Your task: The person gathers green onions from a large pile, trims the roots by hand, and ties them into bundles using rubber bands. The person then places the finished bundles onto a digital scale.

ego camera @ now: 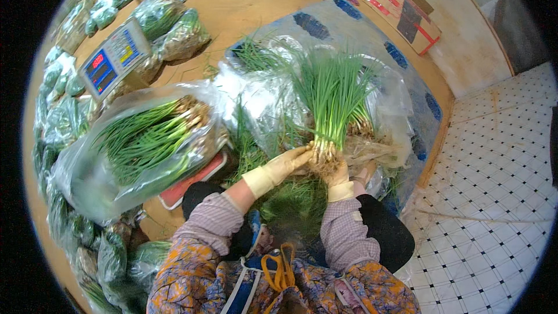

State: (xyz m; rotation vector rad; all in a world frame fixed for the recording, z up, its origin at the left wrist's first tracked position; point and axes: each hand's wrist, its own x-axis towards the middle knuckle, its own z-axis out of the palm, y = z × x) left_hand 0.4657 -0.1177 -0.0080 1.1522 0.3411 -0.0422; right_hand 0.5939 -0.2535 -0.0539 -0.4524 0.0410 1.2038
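My left hand [285, 168], in a pale rubber glove, touches the root end of a bunch of green onions [329, 117] with its fingertips. From the right, my gloved right hand [338, 176] grips the same roots from below. The bunch stands with its green leaves pointing away from me. Just behind it to the right lie more green onions with soil on their roots [361, 126]. To the left, an open clear plastic bag [83, 183] holds many green onions [144, 144] on the red platform of a scale [196, 179].
The scale's lit display [114, 59] stands at the left. Filled plastic bags [185, 37] line the floor beyond and left. Crumpled clear plastic [261, 91] lies ahead on a grey-blue sheet [283, 26]. A taped cardboard box [403, 17] is at the upper right. Loose leaves [292, 205] lie between my knees.
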